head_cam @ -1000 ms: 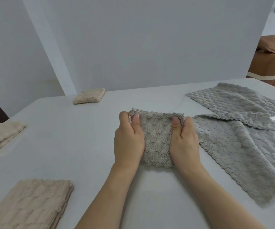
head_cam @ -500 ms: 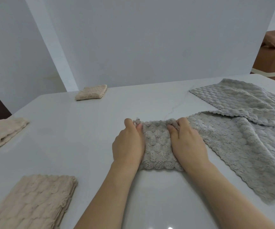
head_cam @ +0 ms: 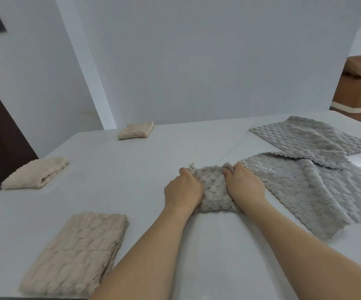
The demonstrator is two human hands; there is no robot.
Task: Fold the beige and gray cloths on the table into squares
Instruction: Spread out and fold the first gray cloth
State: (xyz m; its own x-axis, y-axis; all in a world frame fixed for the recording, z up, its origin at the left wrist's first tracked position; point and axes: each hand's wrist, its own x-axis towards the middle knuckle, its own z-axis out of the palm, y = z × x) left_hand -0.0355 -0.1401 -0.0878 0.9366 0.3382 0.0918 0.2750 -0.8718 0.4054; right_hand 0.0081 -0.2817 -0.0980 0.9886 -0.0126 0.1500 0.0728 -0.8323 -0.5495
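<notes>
Curled fingers (head_cam: 193,173) of the left hand (head_cam: 182,191) and right hand (head_cam: 243,185) grip the far corners of the small, folded, fluffy gray cloth (head_cam: 213,192) lying mid-worktop (head_cam: 142,169). It looks light, limp and plush, so corners and edges seem the best hold, with palms flattening the springy layers.

Two bare forearms — no sleeves, rings or watch visible.
</notes>
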